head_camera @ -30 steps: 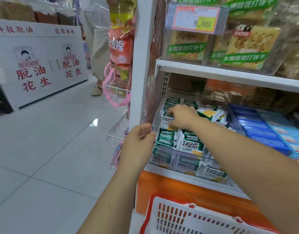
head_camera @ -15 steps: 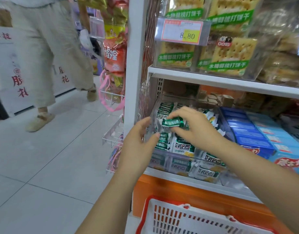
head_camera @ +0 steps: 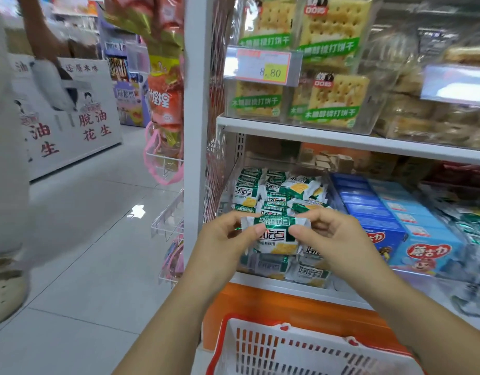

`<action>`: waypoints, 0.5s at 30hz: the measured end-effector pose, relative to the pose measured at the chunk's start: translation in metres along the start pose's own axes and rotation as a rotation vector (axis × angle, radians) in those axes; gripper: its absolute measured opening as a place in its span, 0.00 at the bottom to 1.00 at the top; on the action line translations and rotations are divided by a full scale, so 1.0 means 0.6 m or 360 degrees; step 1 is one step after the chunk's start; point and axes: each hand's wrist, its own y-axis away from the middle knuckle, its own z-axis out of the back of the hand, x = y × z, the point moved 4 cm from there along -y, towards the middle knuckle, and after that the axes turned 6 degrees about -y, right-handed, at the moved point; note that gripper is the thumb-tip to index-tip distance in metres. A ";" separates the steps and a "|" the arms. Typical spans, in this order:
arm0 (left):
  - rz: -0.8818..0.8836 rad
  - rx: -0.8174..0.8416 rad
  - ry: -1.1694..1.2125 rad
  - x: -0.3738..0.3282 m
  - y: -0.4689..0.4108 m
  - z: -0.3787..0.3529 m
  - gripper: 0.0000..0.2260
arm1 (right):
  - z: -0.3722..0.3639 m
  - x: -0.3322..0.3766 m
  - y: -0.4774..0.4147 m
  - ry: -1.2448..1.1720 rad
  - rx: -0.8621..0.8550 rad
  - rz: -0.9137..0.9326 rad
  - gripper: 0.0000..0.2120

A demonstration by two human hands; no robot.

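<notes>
Both hands, left hand (head_camera: 222, 239) and right hand (head_camera: 333, 239), pinch one green-and-white snack packet (head_camera: 275, 234) at its ends.

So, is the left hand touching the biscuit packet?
Touching. Head view: the left hand pinches the biscuit packet at its left end, the right hand at the other.

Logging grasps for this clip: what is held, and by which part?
Green-and-white snack packet, left hand pinching its left end, right hand its right end.
</notes>
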 end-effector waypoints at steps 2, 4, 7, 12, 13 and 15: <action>0.0025 -0.0005 0.0045 0.000 0.002 -0.003 0.04 | 0.000 0.000 0.003 -0.0068 -0.0043 -0.0008 0.06; 0.0051 -0.0007 0.0087 0.002 0.002 -0.004 0.05 | 0.000 -0.004 0.003 -0.0100 -0.0081 -0.0047 0.06; 0.0070 -0.0007 0.0144 0.001 0.004 -0.007 0.06 | 0.001 -0.005 0.002 -0.0129 -0.0138 -0.0090 0.06; 0.0222 -0.0199 0.0297 0.012 0.002 -0.003 0.08 | -0.008 -0.003 0.011 -0.0123 -0.0054 -0.0136 0.06; 0.0260 -0.0248 0.0282 0.016 0.001 -0.001 0.09 | -0.013 -0.004 0.014 -0.0100 -0.0008 -0.0156 0.06; 0.0318 -0.0305 0.0232 0.022 0.001 0.002 0.11 | -0.019 -0.008 0.019 -0.0022 0.0058 -0.0189 0.09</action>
